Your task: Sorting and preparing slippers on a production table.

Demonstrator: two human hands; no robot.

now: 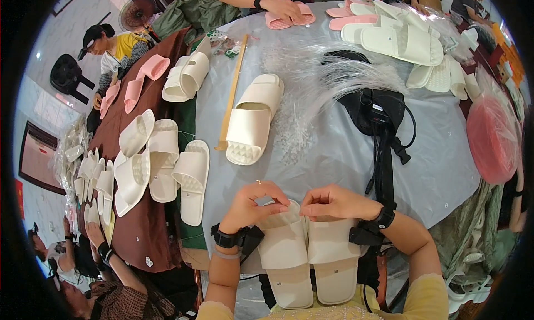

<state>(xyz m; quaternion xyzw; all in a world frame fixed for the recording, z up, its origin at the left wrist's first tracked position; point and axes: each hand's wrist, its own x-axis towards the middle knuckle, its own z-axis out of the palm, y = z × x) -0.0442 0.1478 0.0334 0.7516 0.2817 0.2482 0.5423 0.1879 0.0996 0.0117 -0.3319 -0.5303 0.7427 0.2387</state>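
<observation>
A pair of cream slippers lies side by side close to my body, a left slipper (285, 252) and a right slipper (334, 250), with their heels toward me. Over the far end of the pair, my left hand (258, 206) is closed in a pinch. Facing it, my right hand (340, 203) also pinches, fingertips close to the left hand's. Whatever the fingertips hold is too small or too clear to make out. Beyond my hands, clear plastic strands (303, 92) are spread over the grey-covered table (423, 181).
Another cream slipper pair (253, 122) lies ahead beside a wooden strip (233, 92). A black pouch with straps (378, 111) sits right of it. Cream slippers (191, 181) crowd the brown-covered table at left; more slippers (403, 42) are piled far right. Co-workers' hands (282, 9) handle pink slippers (303, 16).
</observation>
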